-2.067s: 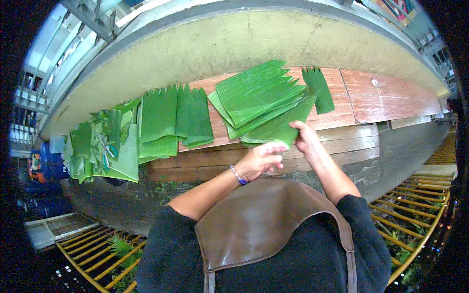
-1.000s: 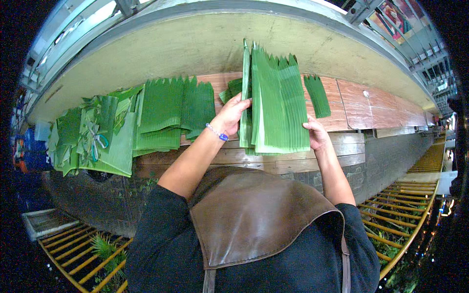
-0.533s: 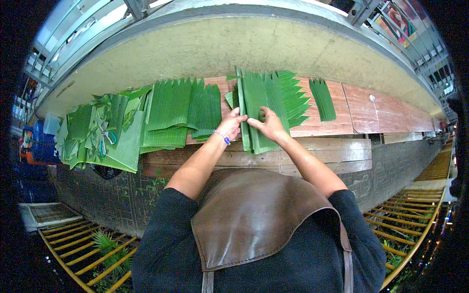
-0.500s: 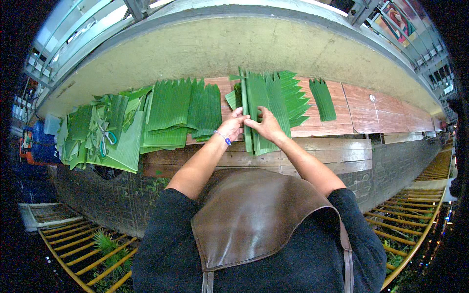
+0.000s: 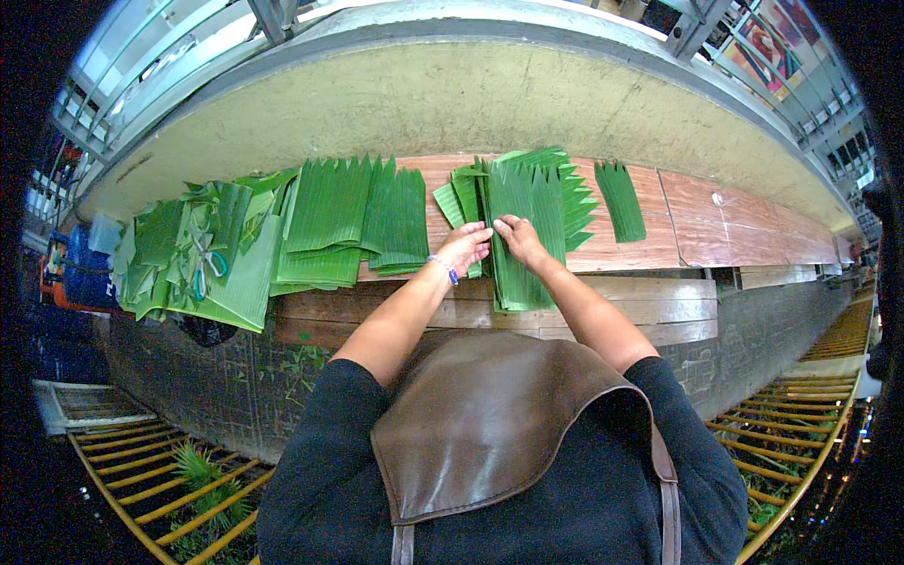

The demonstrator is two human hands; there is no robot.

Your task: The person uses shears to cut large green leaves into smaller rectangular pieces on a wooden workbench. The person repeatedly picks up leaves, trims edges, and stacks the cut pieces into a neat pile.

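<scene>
Between my hands lies a long green leaf piece with a zigzag-cut top edge, its left side turned up in a narrow dark fold. Fingers drawn together, my left hand grips that left edge. My right hand pinches the same edge from above, its fingertips close to the left hand's. Under and beyond this piece, more zigzag-cut leaves fan out to the right. Smaller leaf pieces show to the left of the fold.
Stacks of zigzag-topped leaves lie to the left. Scissors with blue-green handles rest on leaf scraps at far left. A single cut leaf lies right on the wood-patterned board. A low wall runs behind.
The worked leaf has shifted a little right and toward me, and its left fold looks narrower. Both hands have moved slightly right along with it.
</scene>
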